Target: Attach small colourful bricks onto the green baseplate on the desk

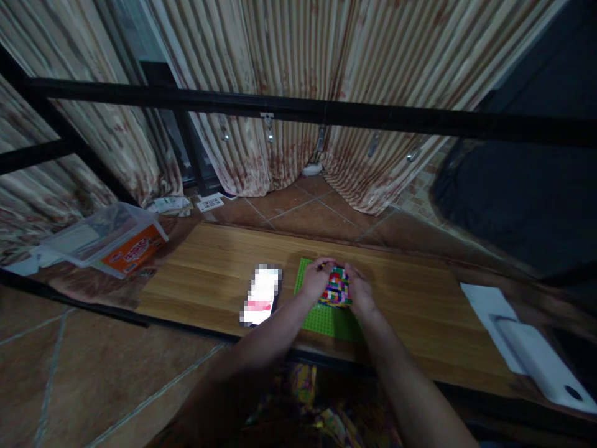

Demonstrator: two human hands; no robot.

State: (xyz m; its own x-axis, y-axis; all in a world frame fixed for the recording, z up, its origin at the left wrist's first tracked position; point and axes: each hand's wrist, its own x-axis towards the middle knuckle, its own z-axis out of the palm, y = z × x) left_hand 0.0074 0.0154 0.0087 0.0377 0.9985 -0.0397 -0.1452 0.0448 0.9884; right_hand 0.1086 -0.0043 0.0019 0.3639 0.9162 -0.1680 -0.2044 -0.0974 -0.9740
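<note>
A green baseplate [326, 320] lies on a low wooden table [209, 274]. On it stands a block of many-coloured small bricks [337, 289]. My left hand [317, 277] rests on the block's left side with its fingers curled over the top edge. My right hand [360, 291] presses against the block's right side. Whether a loose brick sits under the fingers cannot be told.
A lit phone [261, 295] lies just left of the baseplate. A clear plastic box [109, 236] sits on the floor at the left. White papers and a white device [536, 354] lie at the table's right end. A black metal rail [298, 112] crosses above; curtains hang behind.
</note>
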